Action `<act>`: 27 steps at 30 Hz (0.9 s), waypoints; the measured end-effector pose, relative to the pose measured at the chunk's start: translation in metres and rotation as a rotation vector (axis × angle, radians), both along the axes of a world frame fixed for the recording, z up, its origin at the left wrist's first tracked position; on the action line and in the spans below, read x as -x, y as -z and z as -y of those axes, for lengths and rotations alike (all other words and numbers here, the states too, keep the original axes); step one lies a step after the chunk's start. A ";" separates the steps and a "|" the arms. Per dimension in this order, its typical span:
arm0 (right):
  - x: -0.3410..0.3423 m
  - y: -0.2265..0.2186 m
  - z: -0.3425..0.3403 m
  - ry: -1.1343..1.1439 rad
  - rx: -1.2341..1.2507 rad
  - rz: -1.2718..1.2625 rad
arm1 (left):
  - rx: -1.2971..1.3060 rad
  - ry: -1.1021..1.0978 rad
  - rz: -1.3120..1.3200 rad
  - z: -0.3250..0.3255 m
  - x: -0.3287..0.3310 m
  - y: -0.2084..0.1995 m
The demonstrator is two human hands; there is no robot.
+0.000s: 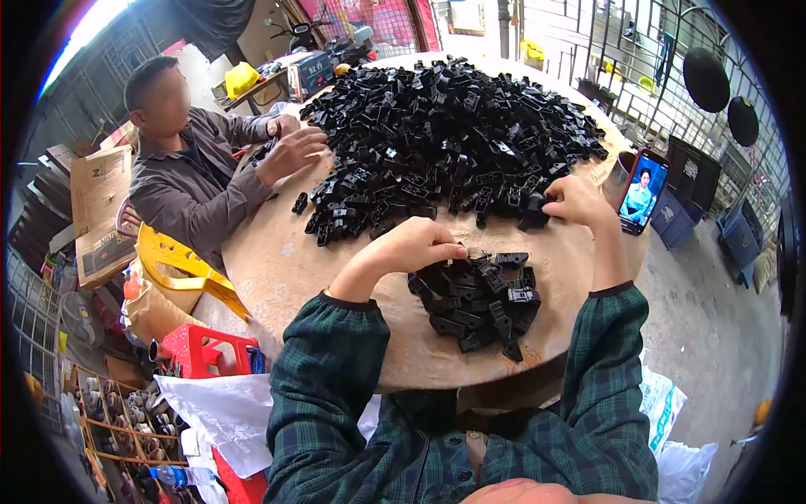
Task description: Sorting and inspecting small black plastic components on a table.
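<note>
Touching blocky black part (pixel 532 212) with right hand (pixel 579 202), jagged pile (pixel 445 134) beyond; smaller glossy heap (pixel 483 311) by left hand (pixel 411 239). Can't tell either grip.

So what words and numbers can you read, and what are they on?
I won't copy words, but print shows here:
Brown cardboard: dark lettering.
Phone: tiny screen text, too small to read.
White plastic bag: turquoise print, blurred.
Blue box: blurred print.
Black parts: none I can make out.

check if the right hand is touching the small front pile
Apart: the head view shows bare tabletop between the right hand and small front pile.
</note>
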State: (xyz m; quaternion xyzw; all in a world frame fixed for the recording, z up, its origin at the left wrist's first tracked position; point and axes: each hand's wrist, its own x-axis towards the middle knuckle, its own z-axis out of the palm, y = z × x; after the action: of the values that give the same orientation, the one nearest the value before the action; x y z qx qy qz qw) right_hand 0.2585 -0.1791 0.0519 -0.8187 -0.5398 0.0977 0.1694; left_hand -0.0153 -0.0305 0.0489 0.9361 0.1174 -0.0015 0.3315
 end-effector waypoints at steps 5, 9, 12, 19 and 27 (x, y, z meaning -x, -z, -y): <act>0.049 0.003 -0.028 -0.155 -0.521 -0.082 | -0.228 -0.207 0.593 0.018 -0.011 0.013; 0.099 0.016 -0.048 -0.363 -0.548 -0.425 | -0.729 -0.141 0.870 0.024 -0.020 0.014; 0.110 0.012 -0.052 -0.377 -0.525 -0.741 | -0.598 -0.144 0.740 0.009 -0.016 0.021; 0.016 0.007 -0.098 0.039 -0.620 0.178 | 0.578 -0.435 0.709 -0.009 -0.019 0.031; 0.022 0.011 -0.117 0.118 -0.459 0.328 | 0.613 -0.416 0.573 -0.007 -0.015 0.028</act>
State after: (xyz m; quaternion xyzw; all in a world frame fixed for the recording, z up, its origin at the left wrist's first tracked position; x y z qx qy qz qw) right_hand 0.2365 -0.0618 0.0407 -0.7940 -0.5193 -0.1707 0.2661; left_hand 0.0002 -0.0233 0.0204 0.7144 0.2003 0.2888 0.6051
